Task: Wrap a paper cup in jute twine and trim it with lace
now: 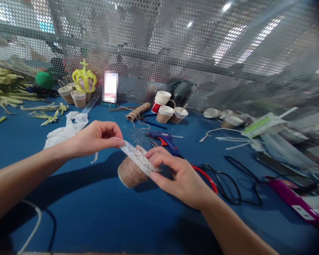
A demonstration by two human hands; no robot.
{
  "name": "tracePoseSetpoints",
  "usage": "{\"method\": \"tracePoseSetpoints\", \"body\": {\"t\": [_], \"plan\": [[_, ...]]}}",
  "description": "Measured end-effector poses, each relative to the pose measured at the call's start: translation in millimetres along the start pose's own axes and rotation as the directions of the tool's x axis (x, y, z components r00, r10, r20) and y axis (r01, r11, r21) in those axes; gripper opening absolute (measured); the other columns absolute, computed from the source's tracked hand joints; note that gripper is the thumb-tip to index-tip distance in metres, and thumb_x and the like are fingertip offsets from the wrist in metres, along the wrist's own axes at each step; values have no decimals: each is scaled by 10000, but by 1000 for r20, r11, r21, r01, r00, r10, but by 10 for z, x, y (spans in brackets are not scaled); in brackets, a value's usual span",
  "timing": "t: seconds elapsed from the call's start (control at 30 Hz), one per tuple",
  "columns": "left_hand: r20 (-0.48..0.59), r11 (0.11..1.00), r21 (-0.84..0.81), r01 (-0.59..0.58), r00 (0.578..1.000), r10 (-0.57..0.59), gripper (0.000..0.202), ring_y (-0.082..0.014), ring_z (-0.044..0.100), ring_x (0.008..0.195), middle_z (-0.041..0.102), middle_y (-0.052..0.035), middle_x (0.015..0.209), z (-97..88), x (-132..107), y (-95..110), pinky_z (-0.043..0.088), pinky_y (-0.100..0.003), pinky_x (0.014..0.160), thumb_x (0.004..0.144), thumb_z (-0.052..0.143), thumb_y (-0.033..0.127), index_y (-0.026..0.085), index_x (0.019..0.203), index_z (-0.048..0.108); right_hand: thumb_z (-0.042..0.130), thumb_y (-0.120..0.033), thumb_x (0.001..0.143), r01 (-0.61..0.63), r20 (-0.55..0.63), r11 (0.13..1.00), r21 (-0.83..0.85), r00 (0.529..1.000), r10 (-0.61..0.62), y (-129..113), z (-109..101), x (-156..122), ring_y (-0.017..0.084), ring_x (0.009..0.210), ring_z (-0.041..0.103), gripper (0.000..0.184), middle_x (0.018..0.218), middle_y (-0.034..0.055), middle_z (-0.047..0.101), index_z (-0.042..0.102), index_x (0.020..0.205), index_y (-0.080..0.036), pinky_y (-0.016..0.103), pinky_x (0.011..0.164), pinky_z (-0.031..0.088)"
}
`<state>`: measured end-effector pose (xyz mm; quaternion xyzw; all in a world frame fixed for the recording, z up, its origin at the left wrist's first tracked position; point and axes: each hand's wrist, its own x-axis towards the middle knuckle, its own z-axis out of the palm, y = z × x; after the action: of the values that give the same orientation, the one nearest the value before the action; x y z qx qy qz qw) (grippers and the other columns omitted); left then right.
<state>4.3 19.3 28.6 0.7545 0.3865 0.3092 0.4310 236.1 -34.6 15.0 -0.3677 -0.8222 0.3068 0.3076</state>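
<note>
A twine-wrapped cup (pixel 130 173) lies on its side over the blue table (pixel 101 209), and a strip of white lace ribbon (pixel 137 156) runs across its top. My left hand (pixel 95 137) pinches the ribbon's left end with thumb and fingers closed. My right hand (pixel 175 175) grips the cup from the right, its fingertips pressing the ribbon's other end against the cup's rim.
A blue glue gun (pixel 166 139) and red-handled scissors (pixel 206 177) lie just behind my right hand, with black cables (pixel 234 184) beside them. Twine spool (pixel 138 111), paper cups (pixel 164 106), a yellow crown (pixel 84 79), white cloth (pixel 66 131), green leaves (pixel 5 86) and a mesh wall (pixel 159 46) lie beyond.
</note>
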Motion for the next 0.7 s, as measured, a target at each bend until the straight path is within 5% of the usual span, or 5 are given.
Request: {"method": "tracePoseSetpoints", "body": {"t": [0.7], "plan": [[79,999,-27,22,997,-20,157,-58,461,539,533,42,580,77,20,-69,378,-175,510,724,579,275,132,672,540,539,-46,707,25,39,995,93,999,-29,-71,64,-23,183,981,510,173,796,18,567,502,713,-215,371,871,418]]}}
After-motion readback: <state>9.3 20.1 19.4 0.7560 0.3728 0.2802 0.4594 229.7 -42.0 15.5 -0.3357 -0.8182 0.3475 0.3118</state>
